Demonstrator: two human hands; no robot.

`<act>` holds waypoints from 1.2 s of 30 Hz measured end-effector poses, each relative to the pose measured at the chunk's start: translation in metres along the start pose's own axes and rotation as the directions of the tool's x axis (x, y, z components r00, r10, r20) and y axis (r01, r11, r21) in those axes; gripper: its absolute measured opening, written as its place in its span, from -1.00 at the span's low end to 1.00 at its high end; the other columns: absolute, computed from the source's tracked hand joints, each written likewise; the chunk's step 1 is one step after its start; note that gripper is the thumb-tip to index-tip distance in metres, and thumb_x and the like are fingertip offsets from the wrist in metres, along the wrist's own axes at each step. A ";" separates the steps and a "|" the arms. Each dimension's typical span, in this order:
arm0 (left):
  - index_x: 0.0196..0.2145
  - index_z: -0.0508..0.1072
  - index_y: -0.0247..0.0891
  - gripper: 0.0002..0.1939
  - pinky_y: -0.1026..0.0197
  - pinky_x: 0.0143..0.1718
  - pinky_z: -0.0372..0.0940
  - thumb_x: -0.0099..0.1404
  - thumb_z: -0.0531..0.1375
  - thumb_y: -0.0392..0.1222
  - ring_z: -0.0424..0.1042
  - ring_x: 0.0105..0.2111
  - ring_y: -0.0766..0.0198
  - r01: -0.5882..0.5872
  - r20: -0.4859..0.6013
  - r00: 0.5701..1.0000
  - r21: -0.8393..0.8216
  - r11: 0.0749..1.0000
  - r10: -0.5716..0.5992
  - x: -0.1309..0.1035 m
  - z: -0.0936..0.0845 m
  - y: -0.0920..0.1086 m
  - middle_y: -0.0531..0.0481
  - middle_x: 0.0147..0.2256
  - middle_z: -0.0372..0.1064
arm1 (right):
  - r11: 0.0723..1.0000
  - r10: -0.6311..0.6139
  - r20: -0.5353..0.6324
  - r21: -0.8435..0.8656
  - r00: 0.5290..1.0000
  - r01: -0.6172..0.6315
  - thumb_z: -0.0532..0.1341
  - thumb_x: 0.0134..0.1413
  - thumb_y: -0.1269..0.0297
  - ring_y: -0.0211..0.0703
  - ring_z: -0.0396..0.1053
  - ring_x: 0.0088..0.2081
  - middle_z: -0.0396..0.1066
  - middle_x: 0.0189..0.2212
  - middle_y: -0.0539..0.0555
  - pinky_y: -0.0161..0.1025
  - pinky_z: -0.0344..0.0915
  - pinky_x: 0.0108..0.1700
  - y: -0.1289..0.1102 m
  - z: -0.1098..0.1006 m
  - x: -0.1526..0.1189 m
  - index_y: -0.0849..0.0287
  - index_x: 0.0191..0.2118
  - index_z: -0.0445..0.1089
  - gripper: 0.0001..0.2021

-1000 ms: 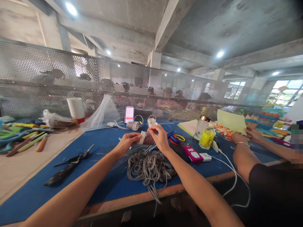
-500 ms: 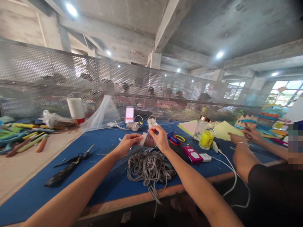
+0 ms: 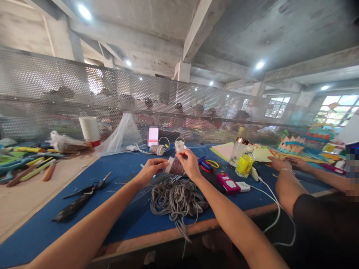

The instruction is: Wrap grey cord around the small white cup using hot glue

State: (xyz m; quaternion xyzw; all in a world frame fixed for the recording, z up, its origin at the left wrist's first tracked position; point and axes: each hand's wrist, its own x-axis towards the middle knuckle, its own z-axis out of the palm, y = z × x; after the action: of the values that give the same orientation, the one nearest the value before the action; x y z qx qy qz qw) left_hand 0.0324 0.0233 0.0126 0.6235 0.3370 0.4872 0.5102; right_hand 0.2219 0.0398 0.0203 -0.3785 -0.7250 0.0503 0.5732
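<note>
A small paper cup (image 3: pixel 175 167) wrapped in brownish cord lies tilted on its side between my hands, above the table. My left hand (image 3: pixel 151 170) is closed, with its fingertips on the cup's bare white end. At the wrapped end, my right hand (image 3: pixel 191 164) has thumb and fingers pinched together against the cup; whether a strand is between them is hidden. Just below hangs a loose heap of grey cord (image 3: pixel 178 200), partly over the table's front edge. Behind stand another cord-wrapped cup (image 3: pixel 157 150) and a small white cup with a handle (image 3: pixel 180 145).
Black-handled scissors (image 3: pixel 84 196) lie left on the blue table (image 3: pixel 123 220). Stacked paper cups (image 3: pixel 89 130) and a lit phone (image 3: pixel 153 136) stand behind. Right are blue-handled scissors (image 3: pixel 206 163), a magenta case (image 3: pixel 228 183), a yellow bottle (image 3: pixel 245 164), a white cable and a co-worker's hands (image 3: pixel 282 165).
My hands and the cup look the same as before. On the right, the co-worker's hands have shifted slightly and the yellow paper near them is more covered.
</note>
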 end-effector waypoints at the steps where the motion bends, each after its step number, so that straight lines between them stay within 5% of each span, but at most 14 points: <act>1: -0.39 0.58 -0.31 -0.73 0.27 -0.44 0.11 0.05 0.31 -0.03 0.24 -0.50 0.33 0.001 0.003 1.000 0.010 1.000 -0.001 0.000 0.000 0.000 -0.01 -0.46 0.41 | 1.000 0.001 -0.001 -0.001 1.000 -0.001 0.17 0.12 0.23 -0.24 0.33 -0.33 0.37 -0.37 0.04 -0.33 0.25 -0.16 0.001 0.000 0.000 0.18 -0.37 0.40 -0.85; 36: -0.35 0.57 -0.31 -0.74 0.28 -0.41 0.08 0.12 0.27 -0.05 0.21 -0.48 0.34 -0.058 0.066 0.997 0.135 0.989 0.049 -0.001 -0.002 0.004 0.04 -0.47 0.39 | 0.996 0.030 0.014 -0.081 0.999 -0.029 0.17 0.12 0.19 -0.22 0.36 -0.33 0.40 -0.35 0.04 -0.30 0.27 -0.17 0.010 0.005 -0.002 0.15 -0.37 0.38 -0.85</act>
State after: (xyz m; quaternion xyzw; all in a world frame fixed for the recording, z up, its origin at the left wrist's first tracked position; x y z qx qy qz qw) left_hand 0.0301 0.0216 0.0164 0.6808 0.3368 0.4568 0.4631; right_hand 0.2225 0.0478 0.0115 -0.4116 -0.7252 0.0320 0.5510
